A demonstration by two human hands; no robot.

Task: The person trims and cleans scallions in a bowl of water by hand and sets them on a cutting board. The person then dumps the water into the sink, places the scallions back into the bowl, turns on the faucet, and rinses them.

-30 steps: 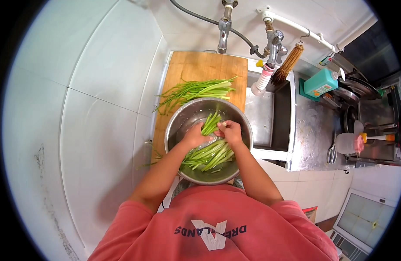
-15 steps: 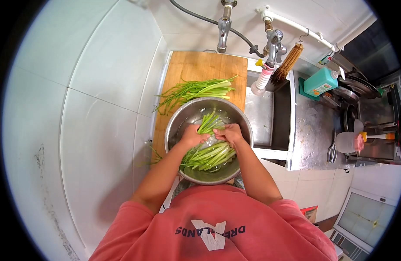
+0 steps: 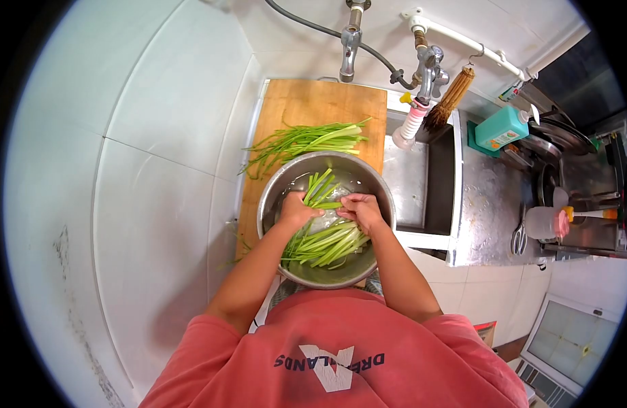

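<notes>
A steel basin point(image 3: 267, 194) with water in it stands in front of me. Inside, my left hand point(image 3: 298, 211) is closed around a small bunch of thin green vegetable stalks point(image 3: 318, 185), whose cut ends fan upward. My right hand point(image 3: 361, 209) pinches the end of one stalk that sticks out sideways from that bunch. Below both hands, a larger heap of the same stalks point(image 3: 327, 246) lies in the basin, partly in the water. Behind the basin, another pile of green stalks point(image 3: 320, 139) rests on a wooden cutting board point(image 3: 320, 102).
Right of the board is a sink point(image 3: 408, 183) under a tap with a pink-white nozzle point(image 3: 410, 126). A brush point(image 3: 453, 95) hangs from a pipe. The steel counter point(image 3: 487, 204) holds a turquoise bottle point(image 3: 502, 128) and scissors point(image 3: 519, 238). A tiled wall point(image 3: 157, 224) stands close on the left.
The stalks in my left hand have spread apart, and one now points toward my right hand. My right hand has moved slightly right, away from the bunch.
</notes>
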